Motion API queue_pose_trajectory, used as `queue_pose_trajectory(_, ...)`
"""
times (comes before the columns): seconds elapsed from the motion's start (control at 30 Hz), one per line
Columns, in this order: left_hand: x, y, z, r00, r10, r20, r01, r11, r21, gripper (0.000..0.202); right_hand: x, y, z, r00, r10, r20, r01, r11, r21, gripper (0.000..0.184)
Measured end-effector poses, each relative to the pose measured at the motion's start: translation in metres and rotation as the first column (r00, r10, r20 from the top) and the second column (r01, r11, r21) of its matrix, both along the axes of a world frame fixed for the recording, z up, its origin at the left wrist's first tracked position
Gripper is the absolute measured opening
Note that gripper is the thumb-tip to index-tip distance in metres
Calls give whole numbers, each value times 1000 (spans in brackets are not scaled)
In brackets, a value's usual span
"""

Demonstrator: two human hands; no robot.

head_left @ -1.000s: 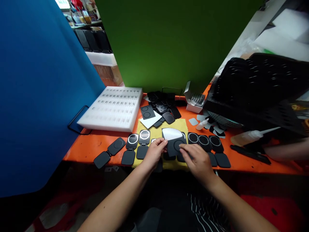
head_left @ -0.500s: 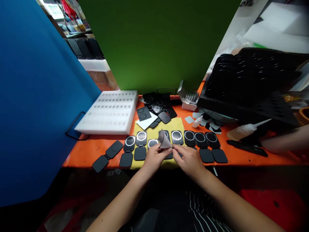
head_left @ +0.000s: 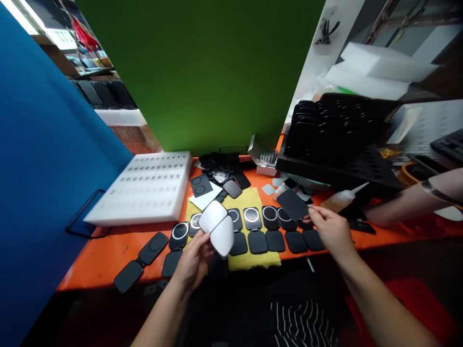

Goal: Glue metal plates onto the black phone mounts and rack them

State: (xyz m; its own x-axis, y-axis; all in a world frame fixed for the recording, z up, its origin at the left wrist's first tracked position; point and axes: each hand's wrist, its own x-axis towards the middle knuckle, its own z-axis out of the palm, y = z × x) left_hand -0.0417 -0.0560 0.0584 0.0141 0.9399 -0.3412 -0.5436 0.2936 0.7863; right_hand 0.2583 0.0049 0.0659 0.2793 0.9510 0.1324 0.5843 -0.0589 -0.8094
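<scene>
My left hand (head_left: 193,260) is closed on a curled white backing sheet (head_left: 218,228), held just above the front edge of the orange table (head_left: 104,253). My right hand (head_left: 331,230) pinches a flat black square sheet (head_left: 292,204) by its corner, lifted over the right end of a row of black hinged cases (head_left: 258,225). The cases lie open on a yellow cloth (head_left: 253,260), round grilles up.
A white foam tray (head_left: 144,185) lies at the left. A heap of black parts (head_left: 220,173) and a small white box (head_left: 264,161) sit at the back. Stacked black trays (head_left: 336,140) and a glue bottle (head_left: 342,197) stand right, beside another person's arm (head_left: 408,202).
My hands have pulled apart: the white backing has come off in my left hand, and my right hand has carried the black sheet to the right. The view has swung right and up.
</scene>
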Motion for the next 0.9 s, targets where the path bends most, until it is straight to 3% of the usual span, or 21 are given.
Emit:
queue_pose_trajectory(0.07,15,-4,7,984,-167,66,166,986,18,26,-6,-10,0,989,4,145,-22,992,123,26)
queue_pose_trajectory(0.17,43,-11,16,913,-404,-52,406,913,47,29,-36,-31,-3,942,226,250,-296,909,294,23)
queue_pose_trajectory(0.23,55,-14,20,866,-460,-195,483,871,89,30,-54,-41,-5,881,434,186,-472,824,314,22)
queue_pose_trajectory(0.3,57,-16,25,850,-423,-315,485,862,150,31,-64,-43,-6,845,533,43,-524,808,271,21)
queue_pose_trajectory(0.37,52,-19,29,839,-384,-386,477,860,180,30,-70,-37,-6,857,487,-170,-463,871,161,23)
queue_pose_trajectory(0.43,45,-23,31,827,-382,-413,489,851,192,28,-72,-29,-5,812,409,-416,-457,889,-19,26)
queue_pose_trajectory(0.53,36,-30,32,823,-392,-411,508,831,226,26,-74,-23,-5,669,307,-676,-584,780,-224,26)
queue_pose_trajectory(0.7,28,-36,30,816,-433,-382,531,823,202,33,-73,-29,-2,588,242,-772,-631,734,-251,24)
queue_pose_trajectory(0.9,24,-39,33,783,-435,-445,569,790,229,28,-72,-36,-3,554,245,-795,-721,618,-312,23)
